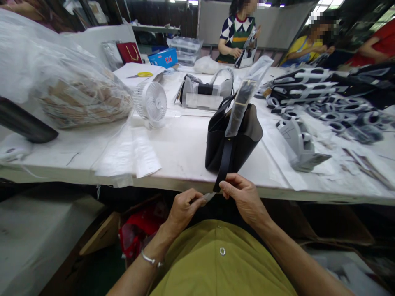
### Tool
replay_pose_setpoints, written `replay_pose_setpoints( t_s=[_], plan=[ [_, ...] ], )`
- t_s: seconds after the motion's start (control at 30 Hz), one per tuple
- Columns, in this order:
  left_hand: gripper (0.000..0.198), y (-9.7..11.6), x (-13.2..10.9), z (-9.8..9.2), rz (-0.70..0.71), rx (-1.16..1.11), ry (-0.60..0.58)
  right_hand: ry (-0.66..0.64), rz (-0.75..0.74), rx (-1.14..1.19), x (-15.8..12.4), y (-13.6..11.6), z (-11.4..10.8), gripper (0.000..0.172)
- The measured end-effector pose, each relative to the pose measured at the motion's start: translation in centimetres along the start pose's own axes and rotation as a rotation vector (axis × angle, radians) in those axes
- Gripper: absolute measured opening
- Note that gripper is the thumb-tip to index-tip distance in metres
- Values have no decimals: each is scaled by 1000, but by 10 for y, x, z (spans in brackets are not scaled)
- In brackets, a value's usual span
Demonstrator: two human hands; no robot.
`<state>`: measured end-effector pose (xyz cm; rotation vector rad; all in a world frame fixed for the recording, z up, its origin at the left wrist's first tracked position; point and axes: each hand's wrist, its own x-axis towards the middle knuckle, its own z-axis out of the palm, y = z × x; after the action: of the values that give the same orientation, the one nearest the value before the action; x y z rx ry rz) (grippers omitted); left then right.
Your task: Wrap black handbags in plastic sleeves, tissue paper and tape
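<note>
A black handbag (216,142) stands upright near the front edge of the white table, its top open. Its black strap (226,162) runs down over the near side toward me. My right hand (242,195) pinches the strap close to its lower end, just past the table edge. In my left hand (187,205), thumb and fingers are closed on a small strip of clear plastic film (210,196) beside the strap end. Clear film also wraps the upper strap part with a gold-coloured buckle (242,100).
A white fan (150,102) and a large plastic bag of brown pieces (89,96) stand left. Behind lies another wrapped bag (203,94); yellow scissors (143,75) lie farther back. Piles of wrapped black straps (308,90) and a grey tape dispenser (300,146) are right. Several people work beyond.
</note>
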<state>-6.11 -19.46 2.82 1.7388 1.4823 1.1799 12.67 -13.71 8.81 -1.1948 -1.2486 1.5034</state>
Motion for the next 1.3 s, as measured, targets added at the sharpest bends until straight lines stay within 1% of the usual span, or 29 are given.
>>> replay_pose_setpoints(
  t_s=[0.17,0.33,0.43,0.53,0.63,0.77,0.9,1.17,1.3],
  plan=[
    [20,3,0,-2,150,13,-13,-36,24,48,3,3,1,30],
    [17,2,3,3,224,6,-4,-66,45,63,3,4,-4,28],
    [18,-1,3,7,240,24,1,-81,62,79,2,3,-5,29],
    [17,-1,4,10,209,45,30,-87,71,74,2,1,-5,31],
    [14,3,5,12,146,53,71,-81,83,60,3,0,-5,32],
    [15,8,7,12,47,44,108,-68,69,35,5,0,-6,31],
    [16,10,9,13,-34,-1,103,-72,61,18,6,0,-8,30],
    [11,5,6,17,-60,-108,31,-81,57,20,6,-1,-9,28],
    [11,5,7,18,-151,-176,24,-89,59,25,7,-1,-10,27]
  ],
)
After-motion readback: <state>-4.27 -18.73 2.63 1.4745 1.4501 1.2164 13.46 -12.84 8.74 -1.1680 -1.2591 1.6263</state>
